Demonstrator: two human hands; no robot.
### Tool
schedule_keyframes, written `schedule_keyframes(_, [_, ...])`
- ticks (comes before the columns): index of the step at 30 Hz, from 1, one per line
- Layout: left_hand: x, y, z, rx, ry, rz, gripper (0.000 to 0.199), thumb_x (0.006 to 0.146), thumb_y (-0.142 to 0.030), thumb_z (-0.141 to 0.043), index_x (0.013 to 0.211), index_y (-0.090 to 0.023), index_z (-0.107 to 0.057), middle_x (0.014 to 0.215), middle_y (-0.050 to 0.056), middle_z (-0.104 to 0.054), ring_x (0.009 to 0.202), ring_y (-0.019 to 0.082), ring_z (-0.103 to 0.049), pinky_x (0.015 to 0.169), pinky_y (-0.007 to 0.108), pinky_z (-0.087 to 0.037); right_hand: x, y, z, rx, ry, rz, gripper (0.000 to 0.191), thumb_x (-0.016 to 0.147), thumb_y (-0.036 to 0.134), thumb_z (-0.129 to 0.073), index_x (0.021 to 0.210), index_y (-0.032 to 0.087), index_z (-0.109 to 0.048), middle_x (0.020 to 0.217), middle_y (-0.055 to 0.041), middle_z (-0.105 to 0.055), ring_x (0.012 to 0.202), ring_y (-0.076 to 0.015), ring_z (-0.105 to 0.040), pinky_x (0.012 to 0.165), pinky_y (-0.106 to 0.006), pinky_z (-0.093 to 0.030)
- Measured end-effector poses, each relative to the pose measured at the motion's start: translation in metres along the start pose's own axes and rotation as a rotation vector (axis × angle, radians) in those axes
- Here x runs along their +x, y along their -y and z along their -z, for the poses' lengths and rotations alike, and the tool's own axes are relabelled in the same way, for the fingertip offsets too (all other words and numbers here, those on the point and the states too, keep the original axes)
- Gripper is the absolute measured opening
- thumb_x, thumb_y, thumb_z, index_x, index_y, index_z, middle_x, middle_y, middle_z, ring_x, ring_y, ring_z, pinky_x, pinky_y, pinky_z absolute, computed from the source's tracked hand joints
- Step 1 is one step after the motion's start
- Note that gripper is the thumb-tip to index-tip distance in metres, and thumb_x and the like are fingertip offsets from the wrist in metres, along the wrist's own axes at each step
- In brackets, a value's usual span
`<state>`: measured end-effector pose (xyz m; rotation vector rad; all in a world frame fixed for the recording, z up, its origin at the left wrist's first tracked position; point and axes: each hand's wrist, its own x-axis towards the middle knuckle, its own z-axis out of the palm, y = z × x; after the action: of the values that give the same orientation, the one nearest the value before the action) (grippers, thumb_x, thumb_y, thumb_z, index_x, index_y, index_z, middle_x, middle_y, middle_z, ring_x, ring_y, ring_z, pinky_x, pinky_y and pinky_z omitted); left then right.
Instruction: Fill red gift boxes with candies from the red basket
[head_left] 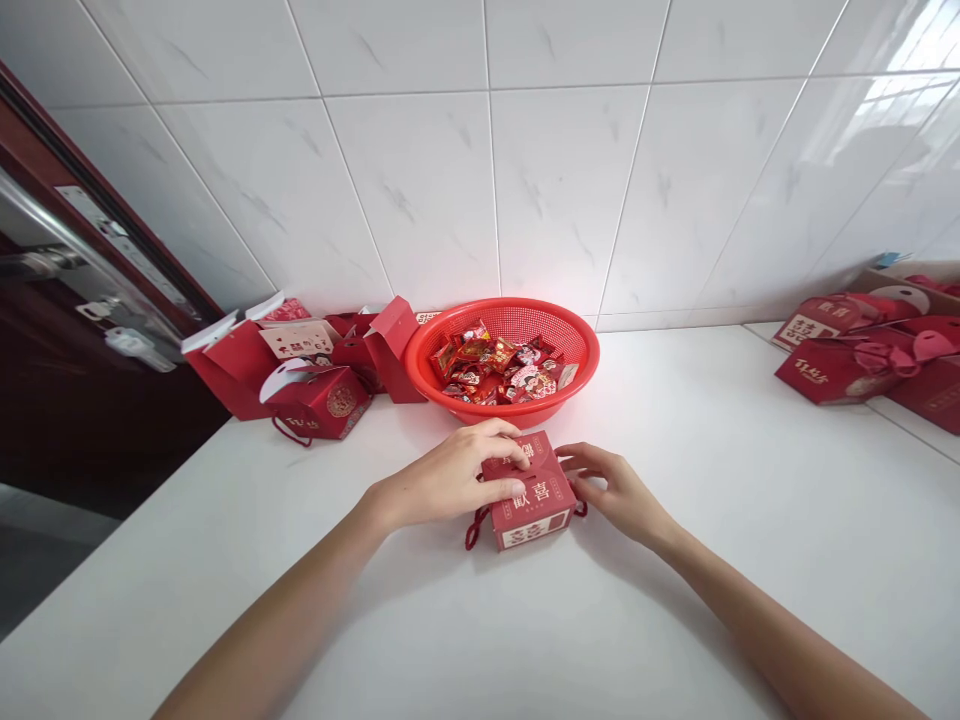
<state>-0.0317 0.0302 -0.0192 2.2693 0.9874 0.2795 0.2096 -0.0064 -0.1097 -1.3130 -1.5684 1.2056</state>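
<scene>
A red gift box (551, 487) with gold and white Chinese lettering sits closed on the white counter, straight in front of me. My left hand (465, 470) lies over its top from the left, thumb and fingers bent onto the lid and holding it. At the box's right side, the curled fingers of my right hand (611, 490) grip near the edge; their tips are partly hidden. A dark red cord (474, 530) loops out on the left of the box, and another bit of cord (580, 509) shows beneath my right fingers.
Just behind the box stands a red plastic basket (577, 318) with wrapped candies (499, 357). Several red boxes (322, 402) crowd the back left, and more boxes with ribbons (832, 370) lie at the right. A tiled wall (562, 180) rises behind; a dark door (67, 400) is at left.
</scene>
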Motion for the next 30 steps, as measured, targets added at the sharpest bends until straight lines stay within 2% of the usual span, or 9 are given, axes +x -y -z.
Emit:
schedule_keyframes(4, [0.000,0.000,0.000,0.014,-0.006,-0.009,0.020,0.090,-0.034,-0.066,0.105,-0.024,-0.075,0.135,0.005,-0.063,0.114,0.025,-0.066,0.094,0.034,-0.054,0.001,0.001,-0.001,-0.037,0.041,0.002,0.020,0.080,0.036,-0.062,0.088,0.020,-0.071,0.082,-0.0054,-0.075,0.082,-0.0236,-0.068,0.082,-0.038,-0.051])
schedule_keyframes(7, [-0.001,0.000,-0.001,0.018,-0.010,-0.022,0.020,0.090,-0.034,-0.066,0.105,-0.025,-0.076,0.136,0.005,-0.063,0.116,0.025,-0.066,0.096,0.034,-0.054,0.003,0.009,0.007,0.133,0.039,-0.039,0.018,0.074,0.035,-0.066,0.064,0.020,-0.065,0.072,-0.0035,-0.069,0.073,-0.0197,-0.061,0.077,-0.035,-0.048])
schedule_keyframes(10, [0.000,0.000,-0.006,0.001,-0.015,-0.024,0.022,0.091,-0.035,-0.065,0.107,-0.025,-0.076,0.140,0.006,-0.061,0.120,0.026,-0.065,0.096,0.035,-0.055,0.002,0.023,0.022,0.544,0.042,-0.073,0.019,0.072,0.037,-0.069,0.064,0.022,-0.060,0.062,-0.0003,-0.060,0.066,-0.0174,-0.057,0.073,-0.034,-0.048])
schedule_keyframes(12, [0.002,-0.001,-0.011,-0.028,-0.023,-0.021,0.023,0.091,-0.035,-0.066,0.109,-0.025,-0.077,0.142,0.007,-0.060,0.121,0.027,-0.065,0.097,0.036,-0.055,-0.002,0.033,0.031,0.685,0.049,-0.006,0.018,0.073,0.038,-0.071,0.073,0.022,-0.064,0.057,0.0020,-0.054,0.066,-0.0176,-0.058,0.073,-0.034,-0.048])
schedule_keyframes(14, [0.004,-0.003,-0.018,-0.065,-0.036,-0.028,0.023,0.091,-0.034,-0.066,0.110,-0.025,-0.077,0.144,0.007,-0.059,0.121,0.027,-0.064,0.100,0.038,-0.054,-0.007,0.041,0.035,0.625,0.049,0.088,0.020,0.076,0.039,-0.073,0.085,0.021,-0.069,0.066,0.0002,-0.061,0.067,-0.0167,-0.057,0.070,-0.033,-0.048])
schedule_keyframes(17, [0.004,-0.006,-0.025,-0.074,-0.073,-0.067,0.031,0.092,-0.036,-0.067,0.120,-0.026,-0.072,0.144,0.008,-0.059,0.127,0.027,-0.062,0.105,0.039,-0.052,-0.014,0.045,0.029,0.269,0.029,0.175,0.023,0.079,0.036,-0.074,0.096,0.021,-0.070,0.088,-0.0042,-0.071,0.060,-0.0124,-0.049,0.057,-0.029,-0.042])
schedule_keyframes(21, [-0.001,-0.006,-0.018,-0.023,-0.147,0.026,0.063,0.093,-0.054,-0.063,0.147,-0.024,-0.051,0.150,0.012,-0.056,0.137,0.032,-0.054,0.107,0.043,-0.050,-0.017,0.042,0.015,-0.131,-0.042,0.284,0.015,0.082,0.028,-0.068,0.096,0.021,-0.069,0.082,-0.0014,-0.067,0.054,-0.0100,-0.039,0.051,-0.027,-0.036])
schedule_keyframes(25, [-0.006,-0.001,-0.002,-0.138,0.001,0.168,0.065,0.099,-0.058,-0.049,0.153,-0.021,-0.041,0.138,0.014,-0.067,0.128,0.029,-0.063,0.099,0.038,-0.053,-0.017,0.041,0.012,-0.206,-0.026,0.328,0.011,0.086,0.028,-0.062,0.093,0.022,-0.068,0.088,-0.0032,-0.068,0.056,-0.0106,-0.042,0.052,-0.027,-0.039])
schedule_keyframes(30, [-0.004,0.004,0.005,-0.221,0.163,0.297,0.084,0.090,-0.047,-0.065,0.159,-0.018,-0.028,0.117,0.011,-0.075,0.110,0.027,-0.070,0.092,0.037,-0.053,-0.017,0.040,0.014,-0.218,-0.023,0.339,0.011,0.086,0.028,-0.062,0.093,0.023,-0.068,0.089,-0.0038,-0.068,0.058,-0.0117,-0.045,0.054,-0.027,-0.041])
